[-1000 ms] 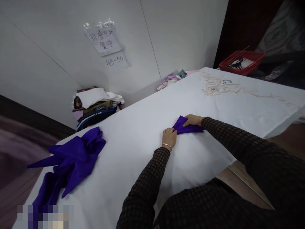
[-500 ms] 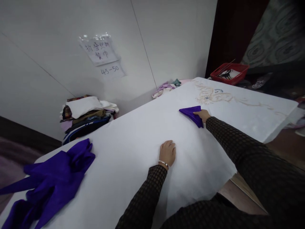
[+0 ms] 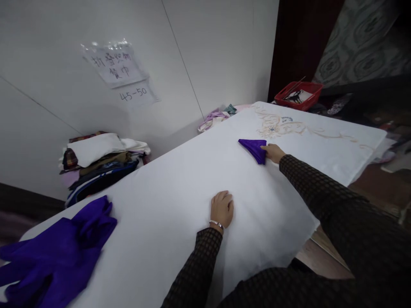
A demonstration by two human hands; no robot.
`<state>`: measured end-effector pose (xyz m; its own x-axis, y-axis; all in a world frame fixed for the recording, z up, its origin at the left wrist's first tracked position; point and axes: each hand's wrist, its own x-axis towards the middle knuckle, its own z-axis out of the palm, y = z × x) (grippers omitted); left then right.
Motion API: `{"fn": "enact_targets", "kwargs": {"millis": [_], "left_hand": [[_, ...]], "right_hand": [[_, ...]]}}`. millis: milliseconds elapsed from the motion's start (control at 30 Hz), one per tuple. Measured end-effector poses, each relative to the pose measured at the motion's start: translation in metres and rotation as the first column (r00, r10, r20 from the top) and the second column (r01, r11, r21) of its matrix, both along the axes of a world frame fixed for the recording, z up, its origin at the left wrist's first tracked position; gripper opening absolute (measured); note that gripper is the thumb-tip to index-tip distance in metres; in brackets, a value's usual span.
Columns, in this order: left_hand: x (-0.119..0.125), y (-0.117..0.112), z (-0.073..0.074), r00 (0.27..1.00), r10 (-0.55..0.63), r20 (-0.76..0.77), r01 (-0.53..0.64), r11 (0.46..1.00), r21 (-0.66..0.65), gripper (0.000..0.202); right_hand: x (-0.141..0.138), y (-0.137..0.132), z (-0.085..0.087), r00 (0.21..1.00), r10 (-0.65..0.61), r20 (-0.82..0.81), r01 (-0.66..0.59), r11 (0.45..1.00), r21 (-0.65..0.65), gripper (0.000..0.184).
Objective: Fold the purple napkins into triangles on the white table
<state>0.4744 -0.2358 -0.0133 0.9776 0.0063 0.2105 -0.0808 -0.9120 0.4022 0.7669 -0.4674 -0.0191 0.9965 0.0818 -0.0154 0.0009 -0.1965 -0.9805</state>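
Note:
A purple cloth napkin (image 3: pixel 256 148), folded into a small triangle, lies on the white tablecloth (image 3: pixel 173 192). At its right edge, my right hand (image 3: pixel 272 152) pinches the cloth with its fingertips; the undersides of the fingers are hidden. Nearer to me, my left hand (image 3: pixel 222 208) rests palm down on the tablecloth, holding nothing, its fingers loosely bent. Over on the left, more purple cloth (image 3: pixel 61 252) lies in a loose, crumpled heap at the table's end, away from both hands.
Folded clothes (image 3: pixel 102 160) are piled beside the table's far edge, against the wall. A smaller heap of pastel cloths (image 3: pixel 214 119) is farther along. Beyond the embroidered end stands a red basket (image 3: pixel 300 96) with things inside. Handwritten sheets (image 3: pixel 117 70) hang on the wall.
My right hand has shifted right relative to the folded napkin and now overlaps only its edge. The napkin has moved slightly away from me. My left hand stays on the tablecloth; the view has shifted.

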Motion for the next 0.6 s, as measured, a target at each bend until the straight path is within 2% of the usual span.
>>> {"fn": "enact_targets", "kwargs": {"millis": [200,267,333,433,500,600], "left_hand": [[0.001,0.001,-0.002,1.0,0.005,0.018,-0.005,1.0,0.007,0.026],[0.001,0.001,-0.002,1.0,-0.001,0.024,0.0,1.0,0.017,0.026],[0.0,0.001,-0.002,0.999,-0.005,0.033,0.004,1.0,0.022,0.027],[0.0,0.001,-0.001,0.999,-0.004,0.034,0.003,1.0,0.021,0.027],[0.0,0.001,-0.001,1.0,-0.003,0.026,0.002,1.0,0.016,0.026],[0.0,0.001,-0.001,1.0,-0.001,0.021,0.001,1.0,0.005,0.026]], "right_hand": [[-0.043,-0.017,-0.008,0.997,0.001,0.073,0.008,0.993,-0.121,0.038],[-0.054,-0.019,-0.007,0.985,0.038,0.169,0.002,0.973,-0.23,0.037],[-0.062,-0.017,-0.006,0.951,0.121,0.284,0.005,0.915,-0.404,0.039],[-0.068,-0.012,-0.006,0.903,0.243,0.353,0.033,0.781,-0.623,0.05],[-0.071,-0.008,-0.007,0.896,0.285,0.341,0.035,0.72,-0.693,0.055],[-0.072,-0.005,-0.009,0.886,0.321,0.335,0.03,0.681,-0.731,0.055]]}}
